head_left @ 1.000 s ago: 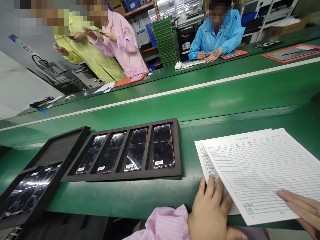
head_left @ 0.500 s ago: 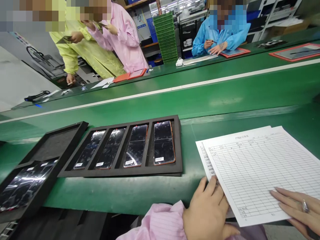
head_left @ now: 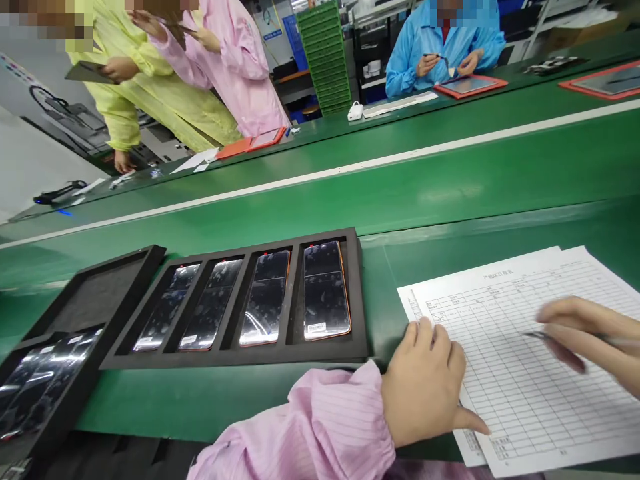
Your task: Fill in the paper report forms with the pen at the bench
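My left hand, in a pink sleeve, rests with fingers flat on the left edge of a printed form sheet that lies on the green bench at the lower right. My right hand hovers over the form, motion-blurred, with its fingers pinched on a thin pen whose tip points left over the table lines. To the left of the paper lies a black foam tray with several phones face up in its slots.
A second black tray with glossy screens sits at the far left. A green conveyor belt runs behind. Beyond it stand people in yellow and pink coats, and a person in blue works at red-framed tablets by stacked green trays.
My right hand lifted from the paper's lower right corner and came up over the form with a pen. My left hand slid forward along the paper's left edge. The view tilted down slightly.
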Demonstrator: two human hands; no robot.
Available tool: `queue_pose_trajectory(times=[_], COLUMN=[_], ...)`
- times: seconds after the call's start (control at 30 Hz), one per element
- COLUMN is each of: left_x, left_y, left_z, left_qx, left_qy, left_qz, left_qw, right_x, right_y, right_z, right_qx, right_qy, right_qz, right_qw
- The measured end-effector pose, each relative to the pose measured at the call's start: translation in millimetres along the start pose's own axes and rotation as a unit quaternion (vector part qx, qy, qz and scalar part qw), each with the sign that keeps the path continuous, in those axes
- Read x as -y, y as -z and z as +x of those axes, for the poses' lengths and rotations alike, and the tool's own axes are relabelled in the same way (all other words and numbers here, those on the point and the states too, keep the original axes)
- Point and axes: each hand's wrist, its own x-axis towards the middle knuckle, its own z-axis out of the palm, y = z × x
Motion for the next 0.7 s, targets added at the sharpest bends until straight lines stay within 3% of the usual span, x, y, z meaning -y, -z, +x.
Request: queue_pose_trajectory(times=[0.03, 0.13, 0.27, 0.4, 0.57, 0.7], left_x=[0, 2, 7, 10, 13, 16], left_y=[0, -1, -9, -18, -22, -23], left_z=[3, 10, 14, 17, 20, 22], left_qx=[-0.014, -0.042, -0.102, -0.143, -0.133, -0.111], left_qy=[-0.003, -0.007, 0.010, 0.022, 0.048, 0.032], left_qz=[0.011, 0.022, 0.023, 0.012, -0.008, -0.022], left_qw=[1.000, 0.999, 0.994, 0.989, 0.990, 0.993], right_x=[19, 55, 60, 57, 56, 48], right_y=[-7, -35, -65, -74, -83, -90], right_z=[18, 59, 73, 73, 78, 75], right_qx=[0.098, 0.135, 0.117, 0.118, 0.080, 0.045], right_qy=[-0.026, -0.057, -0.073, -0.056, -0.059, -0.032], right_qz=[0.071, 0.156, 0.162, 0.158, 0.106, 0.098], right_qw=[0.992, 0.977, 0.977, 0.979, 0.989, 0.994])
